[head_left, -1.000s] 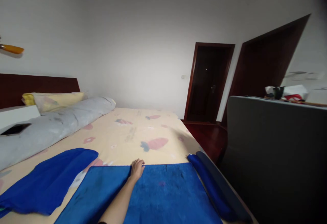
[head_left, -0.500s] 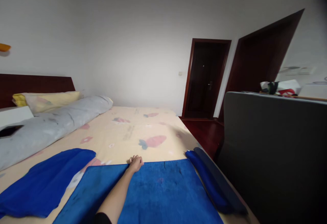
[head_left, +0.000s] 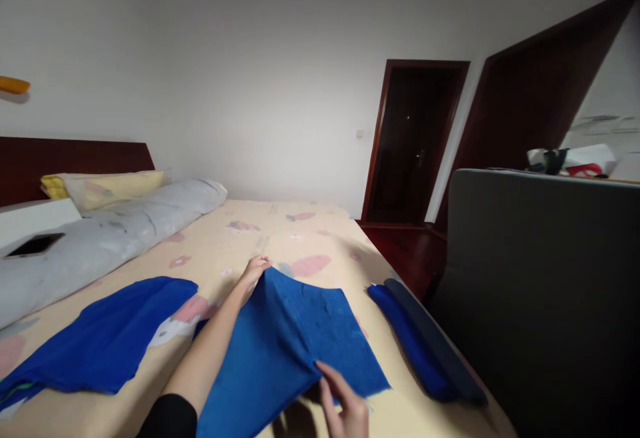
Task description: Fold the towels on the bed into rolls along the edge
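A blue towel (head_left: pixel 270 345) is partly lifted off the bed, with a crease running between my two hands. My left hand (head_left: pixel 256 270) pinches its far edge, the arm stretched forward. Nearer the bottom of the view, my right hand (head_left: pixel 345 405) grips the towel's near part between thumb and fingers. To the left lies a crumpled darker-blue cloth (head_left: pixel 115 338). On the right, a rolled or folded blue cloth (head_left: pixel 410 338) lies beside a dark grey one (head_left: pixel 435 338).
The bed (head_left: pixel 300 225) has a patterned cream sheet. A long grey bolster (head_left: pixel 135 218), a phone (head_left: pixel 37 245) and a yellow pillow (head_left: pixel 110 191) are at the left. A dark grey panel (head_left: pixel 540 291) stands at the right, close to the bed's edge.
The blue towel lay flat and is now raised and creased. My right hand has come into view, holding it. My left hand has lifted its far edge. The view has shifted slightly.
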The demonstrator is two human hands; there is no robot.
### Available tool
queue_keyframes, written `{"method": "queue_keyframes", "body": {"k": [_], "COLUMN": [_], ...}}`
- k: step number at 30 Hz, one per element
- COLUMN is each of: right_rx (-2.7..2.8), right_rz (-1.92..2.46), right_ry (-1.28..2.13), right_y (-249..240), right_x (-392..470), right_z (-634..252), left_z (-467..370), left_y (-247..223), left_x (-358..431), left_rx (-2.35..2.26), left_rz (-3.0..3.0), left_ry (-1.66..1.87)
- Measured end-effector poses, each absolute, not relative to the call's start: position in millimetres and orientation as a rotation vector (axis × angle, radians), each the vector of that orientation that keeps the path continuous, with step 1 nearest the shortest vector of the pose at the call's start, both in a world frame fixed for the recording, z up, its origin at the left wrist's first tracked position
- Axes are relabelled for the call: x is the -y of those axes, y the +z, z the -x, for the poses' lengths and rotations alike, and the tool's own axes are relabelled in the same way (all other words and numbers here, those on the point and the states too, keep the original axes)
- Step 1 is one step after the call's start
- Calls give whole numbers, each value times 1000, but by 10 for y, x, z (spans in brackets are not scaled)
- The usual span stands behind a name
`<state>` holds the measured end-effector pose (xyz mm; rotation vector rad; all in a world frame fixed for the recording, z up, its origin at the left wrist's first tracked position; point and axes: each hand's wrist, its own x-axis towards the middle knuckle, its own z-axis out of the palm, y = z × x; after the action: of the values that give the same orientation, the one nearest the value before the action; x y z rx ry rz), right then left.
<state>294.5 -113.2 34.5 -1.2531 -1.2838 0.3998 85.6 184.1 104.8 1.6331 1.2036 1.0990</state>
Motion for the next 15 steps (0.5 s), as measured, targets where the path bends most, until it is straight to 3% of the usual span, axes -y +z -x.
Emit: {"method": "queue_keyframes", "body": {"k": [7, 15], "right_rx": [1096, 1212], "right_rz": [1107, 1100], "right_ry": [629, 724], "right_y": [1363, 2056], "right_x": [635, 81], "right_z": [-3571, -4020], "left_z": [-520, -208], "left_y": [1764, 2341], "left_x": [-1497, -1056], "left_rx": [-974, -876], "left_rz": [-1542, -1592], "left_ry": [1237, 1210]}}
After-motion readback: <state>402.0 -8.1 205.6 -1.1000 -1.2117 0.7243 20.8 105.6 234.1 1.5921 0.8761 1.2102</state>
